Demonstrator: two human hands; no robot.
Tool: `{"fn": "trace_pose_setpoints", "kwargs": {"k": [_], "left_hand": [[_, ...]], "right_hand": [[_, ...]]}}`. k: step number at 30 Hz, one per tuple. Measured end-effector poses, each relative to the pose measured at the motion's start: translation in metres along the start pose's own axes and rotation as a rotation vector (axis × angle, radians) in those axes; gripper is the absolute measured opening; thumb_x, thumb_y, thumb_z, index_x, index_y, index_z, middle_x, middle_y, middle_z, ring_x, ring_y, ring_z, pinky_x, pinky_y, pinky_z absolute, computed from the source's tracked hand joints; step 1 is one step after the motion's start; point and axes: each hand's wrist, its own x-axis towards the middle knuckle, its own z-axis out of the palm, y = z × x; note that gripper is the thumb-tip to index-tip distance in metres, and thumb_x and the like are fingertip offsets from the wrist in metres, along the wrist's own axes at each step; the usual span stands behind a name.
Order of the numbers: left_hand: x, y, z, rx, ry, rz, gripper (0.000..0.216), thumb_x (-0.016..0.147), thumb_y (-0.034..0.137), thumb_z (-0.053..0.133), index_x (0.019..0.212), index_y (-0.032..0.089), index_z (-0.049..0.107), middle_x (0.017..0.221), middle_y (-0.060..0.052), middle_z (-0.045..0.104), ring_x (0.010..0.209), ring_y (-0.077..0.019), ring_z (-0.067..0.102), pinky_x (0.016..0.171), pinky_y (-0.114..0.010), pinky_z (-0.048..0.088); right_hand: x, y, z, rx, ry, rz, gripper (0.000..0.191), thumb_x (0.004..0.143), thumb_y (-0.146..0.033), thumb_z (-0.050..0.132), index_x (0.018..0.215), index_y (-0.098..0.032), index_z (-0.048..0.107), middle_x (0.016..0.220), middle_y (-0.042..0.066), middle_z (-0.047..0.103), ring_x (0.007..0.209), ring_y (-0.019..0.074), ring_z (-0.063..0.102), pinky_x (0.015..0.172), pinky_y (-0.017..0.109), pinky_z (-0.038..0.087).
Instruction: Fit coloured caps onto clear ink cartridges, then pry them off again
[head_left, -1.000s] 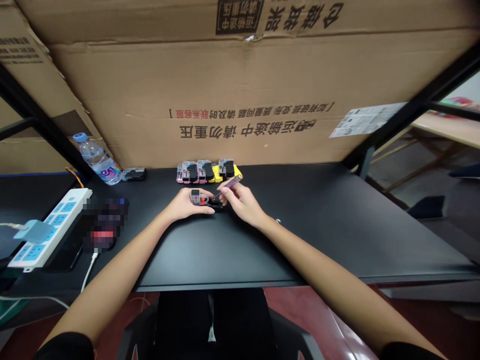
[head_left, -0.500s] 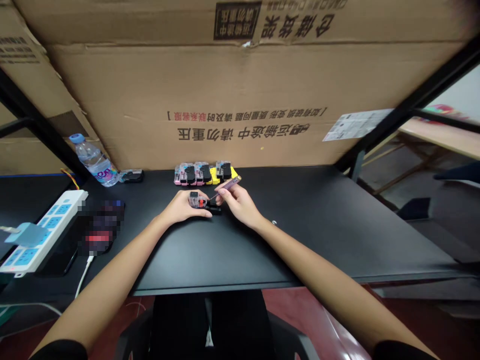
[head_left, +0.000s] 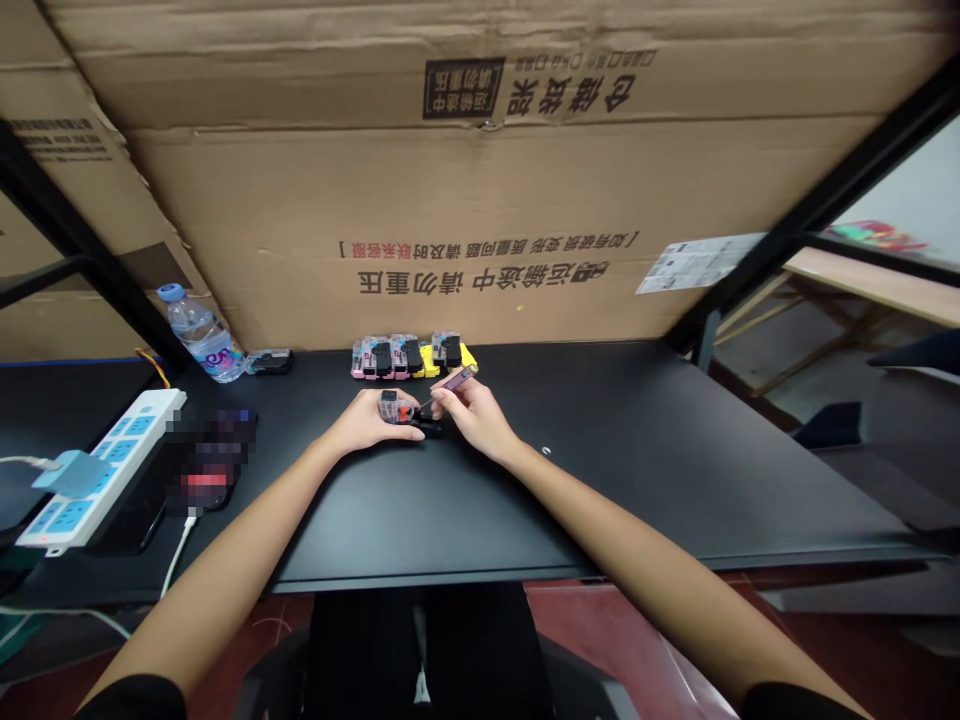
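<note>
Over the black table, my left hand [head_left: 365, 420] is closed around a small clear-and-black plastic case [head_left: 391, 406] with an orange-red part at its right end. A black piece [head_left: 427, 424] juts out to the right under that case; whether the two are joined I cannot tell. My right hand [head_left: 480, 420] grips a thin screwdriver [head_left: 459, 377] by its purplish handle. Its slim shaft slants down-left toward the orange-red end, and whether the tip touches is too small to see. Behind both hands stands a row of similar cases [head_left: 377, 356] with pink and yellow parts.
A water bottle [head_left: 201, 335] leans at the back left beside another clear-and-black case [head_left: 269, 361]. Left of my forearm lie a white power strip [head_left: 150, 425] and a phone with a cable [head_left: 214, 460]. A cardboard sheet [head_left: 480, 190] walls the back. A tiny white scrap [head_left: 546, 450] lies right.
The camera view has tilted slightly, so the scene sits a little lower. Both hands keep their grip on the case and screwdriver, with almost no other movement.
</note>
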Motion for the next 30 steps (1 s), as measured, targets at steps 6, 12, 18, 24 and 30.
{"fn": "trace_pose_setpoints", "kwargs": {"k": [6, 12, 18, 24, 30], "left_hand": [[0.002, 0.0, -0.001, -0.006, -0.017, 0.011, 0.057, 0.07, 0.05, 0.098, 0.109, 0.014, 0.08, 0.097, -0.007, 0.08, 0.086, -0.0215, 0.074, 0.088, -0.035, 0.059], [0.002, -0.004, -0.002, 0.017, -0.028, 0.034, 0.056, 0.072, 0.051, 0.098, 0.11, 0.014, 0.08, 0.099, -0.008, 0.082, 0.089, -0.0227, 0.075, 0.09, -0.035, 0.059], [0.002, -0.003, -0.002, 0.01, -0.031, 0.032, 0.057, 0.071, 0.05, 0.098, 0.111, 0.013, 0.08, 0.1, -0.009, 0.082, 0.09, -0.0226, 0.076, 0.09, -0.034, 0.059], [0.002, -0.004, -0.002, 0.007, -0.032, 0.032, 0.057, 0.071, 0.05, 0.098, 0.111, 0.013, 0.08, 0.1, -0.008, 0.082, 0.089, -0.0222, 0.075, 0.088, -0.034, 0.059], [0.002, -0.009, -0.001, 0.013, -0.025, 0.035, 0.059, 0.071, 0.051, 0.098, 0.112, 0.013, 0.08, 0.098, -0.008, 0.082, 0.088, -0.0223, 0.075, 0.088, -0.035, 0.06]], "right_hand": [[-0.002, -0.007, -0.001, -0.035, -0.025, -0.015, 0.05, 0.101, -0.071, 0.056, 0.104, -0.022, 0.064, 0.083, 0.004, 0.069, 0.073, 0.02, 0.069, 0.076, 0.038, 0.062], [-0.001, 0.0, -0.001, -0.042, -0.032, -0.019, 0.05, 0.099, -0.07, 0.063, 0.103, -0.02, 0.066, 0.082, 0.005, 0.072, 0.07, 0.0198, 0.07, 0.073, 0.036, 0.061], [0.0, 0.008, 0.002, -0.021, 0.009, -0.012, 0.049, 0.095, -0.069, 0.068, 0.095, -0.019, 0.067, 0.079, 0.006, 0.074, 0.067, 0.0205, 0.071, 0.069, 0.035, 0.06], [0.0, 0.008, 0.003, -0.015, 0.025, -0.007, 0.051, 0.093, -0.071, 0.068, 0.091, -0.02, 0.065, 0.079, 0.006, 0.074, 0.066, 0.0205, 0.071, 0.069, 0.036, 0.06], [-0.001, 0.011, 0.005, -0.033, 0.028, -0.018, 0.052, 0.093, -0.073, 0.068, 0.089, -0.021, 0.064, 0.078, 0.006, 0.074, 0.065, 0.0204, 0.071, 0.069, 0.036, 0.061]]}}
